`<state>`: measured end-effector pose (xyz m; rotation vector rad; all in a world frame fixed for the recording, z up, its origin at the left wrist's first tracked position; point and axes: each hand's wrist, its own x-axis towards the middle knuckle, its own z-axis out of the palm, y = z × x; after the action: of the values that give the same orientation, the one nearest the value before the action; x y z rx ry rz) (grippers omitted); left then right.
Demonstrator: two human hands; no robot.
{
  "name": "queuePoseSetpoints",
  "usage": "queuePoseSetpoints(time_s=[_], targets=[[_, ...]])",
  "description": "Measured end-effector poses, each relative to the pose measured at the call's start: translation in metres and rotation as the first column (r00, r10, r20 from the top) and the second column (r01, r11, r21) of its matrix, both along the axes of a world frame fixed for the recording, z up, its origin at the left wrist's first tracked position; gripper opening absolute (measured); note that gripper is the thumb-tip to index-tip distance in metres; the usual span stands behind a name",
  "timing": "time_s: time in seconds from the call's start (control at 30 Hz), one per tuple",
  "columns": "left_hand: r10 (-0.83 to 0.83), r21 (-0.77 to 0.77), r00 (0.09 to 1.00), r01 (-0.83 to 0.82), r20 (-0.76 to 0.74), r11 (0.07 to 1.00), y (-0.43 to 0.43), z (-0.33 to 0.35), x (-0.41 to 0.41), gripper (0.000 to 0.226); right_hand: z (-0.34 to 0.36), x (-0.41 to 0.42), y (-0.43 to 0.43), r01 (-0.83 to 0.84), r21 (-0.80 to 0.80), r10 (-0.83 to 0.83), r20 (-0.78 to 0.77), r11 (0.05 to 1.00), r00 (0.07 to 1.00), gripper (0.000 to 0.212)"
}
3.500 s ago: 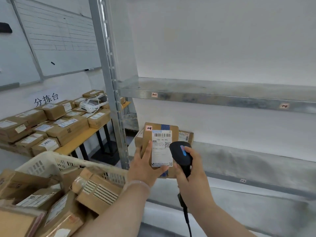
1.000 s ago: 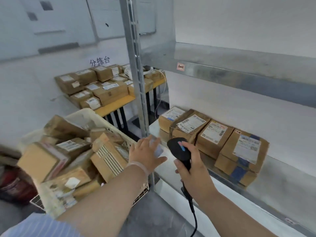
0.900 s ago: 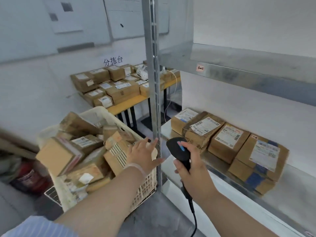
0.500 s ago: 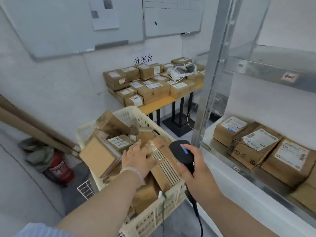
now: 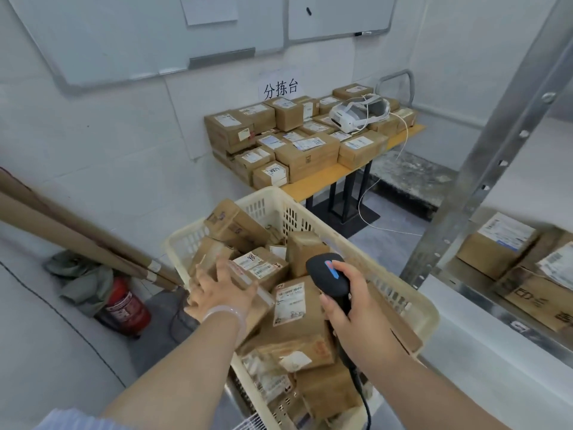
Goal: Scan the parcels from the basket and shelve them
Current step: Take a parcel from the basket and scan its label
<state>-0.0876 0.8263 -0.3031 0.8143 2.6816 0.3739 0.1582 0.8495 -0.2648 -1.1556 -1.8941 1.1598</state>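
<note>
A cream plastic basket (image 5: 412, 301) piled with brown cardboard parcels stands in front of me. My left hand (image 5: 218, 291) lies flat, fingers spread, on a parcel (image 5: 203, 259) at the left side of the pile. A parcel with a white label (image 5: 291, 302) lies between my hands. My right hand (image 5: 353, 308) grips a black corded scanner (image 5: 325, 274) with a blue button, held over the middle of the basket. More labelled parcels (image 5: 496, 246) sit on the metal shelf (image 5: 483, 293) at the right.
The shelf's grey metal upright (image 5: 465, 187) stands right of the basket. A yellow-topped table (image 5: 319, 178) behind holds stacked parcels and a white headset (image 5: 356, 114). A red fire extinguisher (image 5: 125, 308) and long cardboard tubes (image 5: 62, 231) lie at the left by the wall.
The parcel I held while scanning is out of my left hand. My view swung left from the shelf to the basket, and my left hand came down onto a parcel there. The scanner stays in my right hand.
</note>
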Motion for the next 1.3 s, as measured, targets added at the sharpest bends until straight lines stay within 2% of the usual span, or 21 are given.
queuePoseSetpoints(time_s=[0.13, 0.23, 0.4, 0.6, 0.7, 0.8, 0.87, 0.93, 1.0, 1.07, 1.17, 1.23, 1.3], targets=[[0.13, 0.033, 0.981, -0.136, 0.145, 0.99, 0.006, -0.003, -0.003, 0.127, -0.003, -0.022, 0.004, -0.015, 0.009, 0.015, 0.043, 1.0, 0.999, 0.053], [0.135, 0.049, 0.968, -0.149, 0.21, 0.988, 0.007, -0.005, -0.008, 0.123, -0.007, -0.033, 0.007, -0.026, -0.009, 0.026, 0.069, 1.0, 0.997, 0.055], [0.021, 0.201, 0.973, -0.069, 0.229, 0.977, 0.013, -0.001, -0.011, 0.109, -0.009, -0.039, 0.013, 0.015, -0.036, -0.013, 0.08, 0.999, 0.997, 0.054], [-0.211, 0.51, 0.935, 0.037, 0.287, 0.859, 0.031, 0.026, 0.016, 0.108, 0.005, -0.023, 0.029, 0.165, -0.023, -0.164, 0.043, 0.986, 0.986, 0.049], [-0.386, 0.629, 0.827, 0.052, 0.408, 0.776, 0.038, 0.042, 0.043, 0.106, 0.014, -0.002, 0.037, 0.24, 0.003, -0.24, -0.003, 0.971, 0.971, 0.047], [-0.475, 0.674, 0.642, -0.089, 0.602, 0.734, 0.041, 0.058, 0.075, 0.103, 0.021, 0.025, 0.036, 0.298, 0.011, -0.298, -0.049, 0.954, 0.953, 0.044], [-0.51, 0.659, 0.507, -0.165, 0.695, 0.734, 0.041, 0.065, 0.1, 0.095, 0.026, 0.046, 0.032, 0.31, 0.0, -0.309, -0.083, 0.951, 0.947, 0.044], [-0.52, 0.636, 0.455, -0.143, 0.723, 0.759, 0.04, 0.069, 0.126, 0.081, 0.031, 0.067, 0.024, 0.324, 0.007, -0.322, -0.099, 0.946, 0.942, 0.049], [-0.537, 0.629, 0.473, -0.048, 0.699, 0.776, 0.039, 0.069, 0.154, 0.069, 0.038, 0.091, 0.013, 0.334, 0.046, -0.33, -0.082, 0.941, 0.94, 0.053], [-0.561, 0.638, 0.56, 0.072, 0.61, 0.766, 0.038, 0.067, 0.182, 0.062, 0.043, 0.116, 0.0, 0.339, 0.103, -0.338, -0.025, 0.935, 0.941, 0.052], [-0.634, 0.64, 0.674, 0.304, 0.38, 0.706, 0.031, 0.067, 0.225, 0.05, 0.047, 0.156, -0.017, 0.374, 0.141, -0.378, 0.002, 0.917, 0.926, 0.054], [-0.69, 0.637, 0.665, 0.407, 0.285, 0.655, 0.024, 0.071, 0.253, 0.047, 0.05, 0.18, -0.028, 0.402, 0.152, -0.407, 0.002, 0.903, 0.913, 0.056], [-0.716, 0.65, 0.634, 0.418, 0.291, 0.634, 0.017, 0.075, 0.279, 0.054, 0.052, 0.201, -0.037, 0.417, 0.17, -0.423, -0.006, 0.893, 0.906, 0.057]])
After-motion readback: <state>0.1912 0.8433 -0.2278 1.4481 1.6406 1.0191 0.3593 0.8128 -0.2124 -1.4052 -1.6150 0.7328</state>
